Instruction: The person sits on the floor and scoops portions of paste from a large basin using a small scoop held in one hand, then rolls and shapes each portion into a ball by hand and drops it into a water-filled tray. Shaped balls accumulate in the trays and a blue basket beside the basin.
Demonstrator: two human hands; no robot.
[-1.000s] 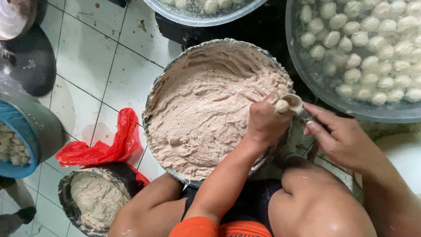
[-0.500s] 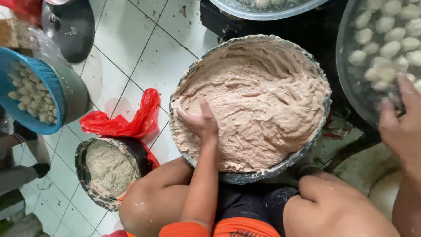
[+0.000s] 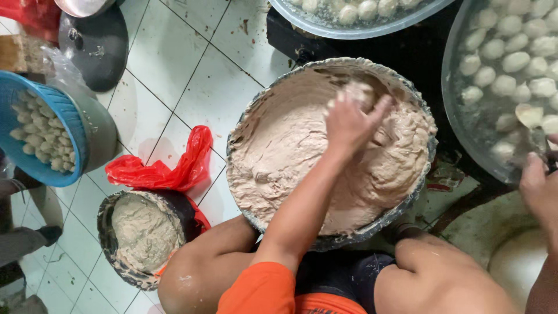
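A big round basin [image 3: 256, 125] sits on the tiled floor [image 3: 192, 64] between the person's knees, nearly full of pinkish-beige paste [image 3: 285, 157], thick, rough and smeared up the wall. The left hand [image 3: 349, 119] presses into the paste near the far side, fingers spread and partly sunk, motion-blurred. At the right edge, the right hand [image 3: 540, 186] is cut off; it pinches a spoon [image 3: 532, 119] over a pan of pale balls [image 3: 511, 52]. Whether the spoon carries paste is unclear.

Left hand [image 3: 349, 119] has slid from the near-left side of the paste [image 3: 290, 157] up toward the far side of the big bowl [image 3: 418, 192]; right hand [image 3: 540, 186] dropped lower, spoon [image 3: 530, 116] now over the pot of balls [image 3: 505, 64].
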